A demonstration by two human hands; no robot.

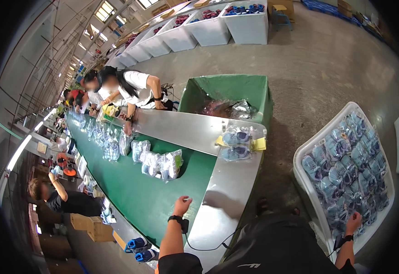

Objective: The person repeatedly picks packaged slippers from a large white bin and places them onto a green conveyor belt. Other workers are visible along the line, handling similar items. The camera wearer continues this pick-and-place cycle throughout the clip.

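Observation:
My left hand (pixel 182 206) hovers over the right edge of the green conveyor belt (pixel 117 182), beside the metal border (pixel 215 214). Its fingers are loosely bent and apart, with nothing in them. Over the near edge of a white bin (pixel 299 160) is my right hand (pixel 354 223), fingers loosely bent and no object visible in them. Clear-bagged blue shoes (pixel 352 162) fill that bin in rows. Ahead of my left hand, several bagged pairs of shoes (pixel 162 165) lie on the belt. One bagged pair with yellow paper (pixel 237 145) rests on the metal corner.
A green bin (pixel 261 98) with crumpled plastic stands beyond the metal corner. Co-workers (pixel 138 86) in white stand along the belt's far side; another person (pixel 67 201) in black is at the left. White tubs (pixel 208 34) of shoes line the back. Blue shoes (pixel 140 249) sit lower left.

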